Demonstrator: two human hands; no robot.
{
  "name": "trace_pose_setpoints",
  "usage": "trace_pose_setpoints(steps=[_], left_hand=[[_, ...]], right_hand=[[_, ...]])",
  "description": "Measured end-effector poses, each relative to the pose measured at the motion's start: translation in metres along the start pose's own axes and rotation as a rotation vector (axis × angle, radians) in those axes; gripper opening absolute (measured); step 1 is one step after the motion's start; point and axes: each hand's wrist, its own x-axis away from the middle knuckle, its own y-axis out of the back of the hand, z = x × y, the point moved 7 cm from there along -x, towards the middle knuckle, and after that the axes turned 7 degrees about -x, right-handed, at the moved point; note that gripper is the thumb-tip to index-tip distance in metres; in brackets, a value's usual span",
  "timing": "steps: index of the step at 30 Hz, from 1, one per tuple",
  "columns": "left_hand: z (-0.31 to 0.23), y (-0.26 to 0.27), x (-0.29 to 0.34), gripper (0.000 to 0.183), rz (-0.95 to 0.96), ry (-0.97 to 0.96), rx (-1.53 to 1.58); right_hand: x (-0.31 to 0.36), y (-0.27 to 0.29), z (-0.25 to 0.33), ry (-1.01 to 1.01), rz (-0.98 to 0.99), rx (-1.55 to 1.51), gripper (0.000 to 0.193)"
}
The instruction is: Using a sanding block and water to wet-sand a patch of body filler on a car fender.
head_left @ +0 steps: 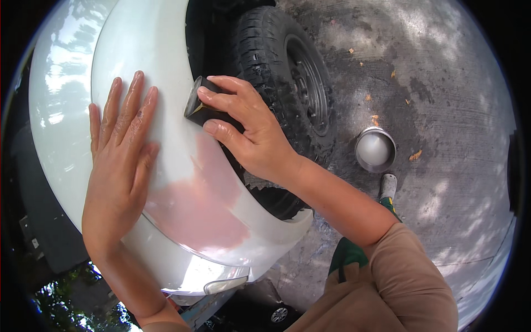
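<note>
A white car fender (pixel 149 50) curves beneath both of my hands, with a dull pinkish patch (pixel 202 207) on its lower part. My left hand (pixel 119 155) lies flat on the panel, wet, its fingers stretched out. Gripped between the thumb and fingers of my right hand (pixel 249 127) is a sanding block (pixel 206 105) wrapped in dark sandpaper. Its edge rests against the white panel near the wheel arch, above the pinkish patch. Part of the block is hidden by the fingers.
A black tire (pixel 263 66) on a dark rim stands within the wheel arch, right of the panel. On the grey concrete floor (pixel 442 110) stands a round metal container (pixel 376 149) of cloudy liquid, near my shoe (pixel 388 187). Several dry leaves lie around it.
</note>
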Motion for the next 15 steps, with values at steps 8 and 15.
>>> trace_pose_setpoints(steps=[8, 15], left_hand=[[0.000, 0.001, 0.003, 0.056, -0.048, -0.014, 0.054], [0.007, -0.004, 0.010, 0.055, -0.104, -0.012, 0.165]], right_hand=[[0.078, -0.012, 0.045, -0.026, 0.135, -0.006, 0.051], [0.032, -0.029, 0.050, 0.009, 0.112, 0.107, 0.046]])
